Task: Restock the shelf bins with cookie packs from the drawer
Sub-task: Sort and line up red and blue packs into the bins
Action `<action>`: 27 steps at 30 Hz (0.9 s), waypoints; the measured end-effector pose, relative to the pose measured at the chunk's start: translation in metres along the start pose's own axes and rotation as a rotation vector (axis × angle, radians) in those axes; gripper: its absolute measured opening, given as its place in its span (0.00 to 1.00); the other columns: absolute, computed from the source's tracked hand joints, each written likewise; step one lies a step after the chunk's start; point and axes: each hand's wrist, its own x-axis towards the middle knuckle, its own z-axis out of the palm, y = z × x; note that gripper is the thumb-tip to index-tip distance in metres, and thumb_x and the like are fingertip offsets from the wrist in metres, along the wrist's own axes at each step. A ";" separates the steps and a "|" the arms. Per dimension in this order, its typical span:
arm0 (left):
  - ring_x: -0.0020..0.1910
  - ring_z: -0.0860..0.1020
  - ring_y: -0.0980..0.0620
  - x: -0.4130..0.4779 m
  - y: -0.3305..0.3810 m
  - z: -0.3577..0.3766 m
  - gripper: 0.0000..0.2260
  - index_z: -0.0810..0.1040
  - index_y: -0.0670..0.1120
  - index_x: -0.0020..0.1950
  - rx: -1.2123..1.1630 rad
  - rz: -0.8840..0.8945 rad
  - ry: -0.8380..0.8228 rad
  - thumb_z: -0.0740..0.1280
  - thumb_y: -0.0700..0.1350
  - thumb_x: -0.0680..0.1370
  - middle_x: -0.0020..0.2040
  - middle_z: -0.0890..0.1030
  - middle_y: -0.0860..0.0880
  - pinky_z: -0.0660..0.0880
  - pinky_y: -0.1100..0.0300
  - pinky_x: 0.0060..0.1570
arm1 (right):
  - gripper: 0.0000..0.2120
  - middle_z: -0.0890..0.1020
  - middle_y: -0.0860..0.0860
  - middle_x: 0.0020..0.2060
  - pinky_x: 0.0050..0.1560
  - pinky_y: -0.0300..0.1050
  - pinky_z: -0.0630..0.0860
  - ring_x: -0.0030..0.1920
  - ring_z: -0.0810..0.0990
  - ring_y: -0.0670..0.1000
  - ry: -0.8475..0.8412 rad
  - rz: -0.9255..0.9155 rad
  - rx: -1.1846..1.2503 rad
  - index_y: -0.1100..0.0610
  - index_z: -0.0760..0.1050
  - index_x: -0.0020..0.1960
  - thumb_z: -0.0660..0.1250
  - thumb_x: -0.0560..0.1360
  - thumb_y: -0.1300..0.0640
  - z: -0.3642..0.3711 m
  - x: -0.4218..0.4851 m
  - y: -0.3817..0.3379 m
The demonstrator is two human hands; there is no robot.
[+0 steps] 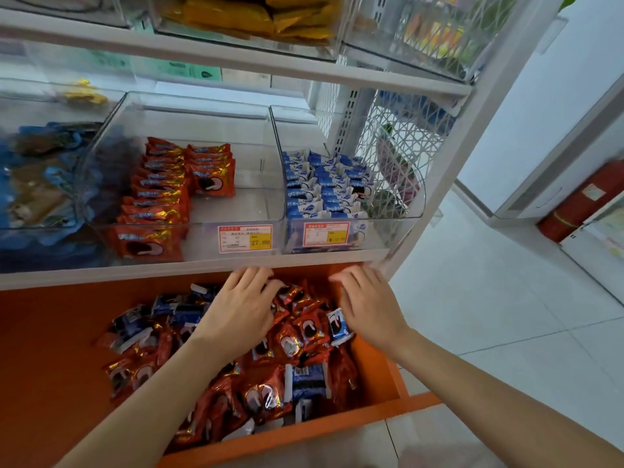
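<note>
An open orange drawer (50, 349) under the shelf holds a loose heap of red cookie packs (266, 396) mixed with blue ones (309, 381). My left hand (241, 309) lies palm down on the far part of the heap, fingers curled around red packs near the shelf edge. My right hand (369, 305) hovers over the heap's right side, fingers relaxed, beside a blue-and-white pack (339, 327). Above, a clear middle bin (209, 214) holds two rows of red packs (158, 190). The clear right bin (398, 211) holds blue packs (324, 184).
A white shelf edge (189, 268) runs just above both hands. Price labels (244, 238) sit on the bin fronts. A left bin (37, 184) holds blue and brown packs. Upper bins hold yellow packs (256, 18). White tiled floor (506, 315) lies to the right.
</note>
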 end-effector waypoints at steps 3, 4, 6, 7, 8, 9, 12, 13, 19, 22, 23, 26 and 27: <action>0.48 0.79 0.46 -0.032 -0.002 0.014 0.18 0.81 0.45 0.50 -0.020 -0.051 -0.103 0.78 0.43 0.61 0.48 0.79 0.47 0.77 0.52 0.51 | 0.15 0.77 0.50 0.51 0.52 0.47 0.77 0.51 0.77 0.51 -0.204 0.039 0.063 0.57 0.75 0.58 0.56 0.76 0.57 0.019 -0.017 -0.017; 0.47 0.79 0.47 -0.043 -0.003 0.018 0.19 0.81 0.45 0.50 -0.036 -0.075 -0.138 0.78 0.43 0.61 0.47 0.79 0.47 0.78 0.53 0.49 | 0.15 0.76 0.51 0.54 0.56 0.47 0.76 0.55 0.76 0.51 -0.273 0.050 0.084 0.57 0.74 0.62 0.58 0.77 0.58 0.026 -0.022 -0.020; 0.47 0.80 0.48 -0.064 -0.003 0.027 0.19 0.82 0.46 0.50 -0.059 -0.112 -0.202 0.79 0.44 0.60 0.47 0.80 0.48 0.78 0.53 0.48 | 0.17 0.73 0.51 0.61 0.63 0.44 0.70 0.62 0.72 0.51 -0.425 0.062 0.162 0.57 0.69 0.67 0.60 0.79 0.59 0.039 -0.028 -0.023; 0.47 0.80 0.48 -0.073 -0.004 0.032 0.20 0.82 0.47 0.50 -0.062 -0.123 -0.232 0.79 0.45 0.60 0.47 0.80 0.48 0.78 0.54 0.48 | 0.18 0.71 0.51 0.63 0.65 0.43 0.68 0.65 0.70 0.50 -0.486 0.069 0.201 0.56 0.67 0.69 0.60 0.79 0.59 0.044 -0.029 -0.024; 0.46 0.80 0.49 -0.082 -0.004 0.035 0.20 0.82 0.47 0.50 -0.065 -0.133 -0.265 0.79 0.45 0.59 0.47 0.80 0.49 0.78 0.54 0.47 | 0.19 0.70 0.50 0.65 0.67 0.42 0.66 0.67 0.68 0.49 -0.543 0.081 0.233 0.56 0.66 0.70 0.60 0.79 0.59 0.048 -0.029 -0.025; 0.45 0.80 0.49 -0.088 -0.004 0.038 0.21 0.82 0.47 0.50 -0.073 -0.143 -0.293 0.79 0.45 0.58 0.47 0.80 0.49 0.79 0.55 0.45 | 0.20 0.68 0.50 0.67 0.68 0.41 0.64 0.68 0.67 0.49 -0.599 0.096 0.259 0.55 0.65 0.71 0.60 0.79 0.59 0.051 -0.028 -0.026; 0.44 0.80 0.49 -0.097 -0.004 0.040 0.21 0.81 0.47 0.50 -0.125 -0.227 -0.298 0.79 0.45 0.59 0.46 0.79 0.49 0.79 0.56 0.43 | 0.22 0.67 0.52 0.68 0.69 0.42 0.63 0.69 0.65 0.51 -0.758 0.112 0.274 0.56 0.64 0.72 0.62 0.79 0.57 0.063 -0.024 -0.026; 0.44 0.80 0.49 -0.098 -0.004 0.040 0.20 0.81 0.47 0.51 -0.148 -0.255 -0.292 0.78 0.45 0.61 0.46 0.79 0.50 0.79 0.56 0.43 | 0.23 0.66 0.53 0.70 0.69 0.43 0.62 0.71 0.64 0.52 -0.817 0.122 0.268 0.55 0.63 0.72 0.63 0.79 0.56 0.067 -0.024 -0.026; 0.46 0.78 0.52 -0.103 0.003 0.043 0.17 0.79 0.49 0.55 -0.228 -0.280 -0.341 0.63 0.50 0.68 0.48 0.78 0.53 0.77 0.57 0.46 | 0.30 0.63 0.53 0.73 0.70 0.47 0.61 0.73 0.61 0.53 -1.140 0.092 0.209 0.52 0.58 0.75 0.67 0.77 0.52 0.095 -0.023 -0.027; 0.50 0.78 0.54 -0.101 0.007 0.039 0.19 0.79 0.51 0.58 -0.228 -0.300 -0.400 0.57 0.52 0.72 0.52 0.77 0.54 0.76 0.58 0.53 | 0.36 0.62 0.52 0.74 0.71 0.48 0.61 0.73 0.61 0.53 -1.219 0.032 0.209 0.53 0.57 0.76 0.70 0.74 0.49 0.109 -0.028 -0.027; 0.55 0.76 0.53 -0.101 0.009 0.039 0.19 0.76 0.50 0.62 -0.246 -0.313 -0.424 0.58 0.52 0.74 0.56 0.76 0.53 0.73 0.57 0.58 | 0.38 0.63 0.52 0.74 0.71 0.48 0.62 0.72 0.62 0.53 -1.238 0.005 0.204 0.54 0.56 0.76 0.71 0.73 0.48 0.113 -0.031 -0.028; 0.66 0.66 0.51 -0.098 0.004 0.043 0.21 0.65 0.50 0.73 -0.299 -0.348 -0.459 0.58 0.51 0.79 0.66 0.68 0.51 0.59 0.57 0.68 | 0.38 0.66 0.53 0.71 0.69 0.49 0.64 0.70 0.65 0.53 -1.254 -0.070 0.155 0.55 0.58 0.75 0.71 0.72 0.45 0.122 -0.041 -0.029; 0.67 0.64 0.51 -0.096 0.000 0.046 0.22 0.63 0.50 0.74 -0.290 -0.357 -0.447 0.57 0.51 0.80 0.67 0.67 0.51 0.58 0.57 0.68 | 0.37 0.68 0.53 0.70 0.67 0.49 0.66 0.69 0.67 0.53 -1.241 -0.076 0.159 0.55 0.59 0.74 0.71 0.72 0.46 0.124 -0.043 -0.030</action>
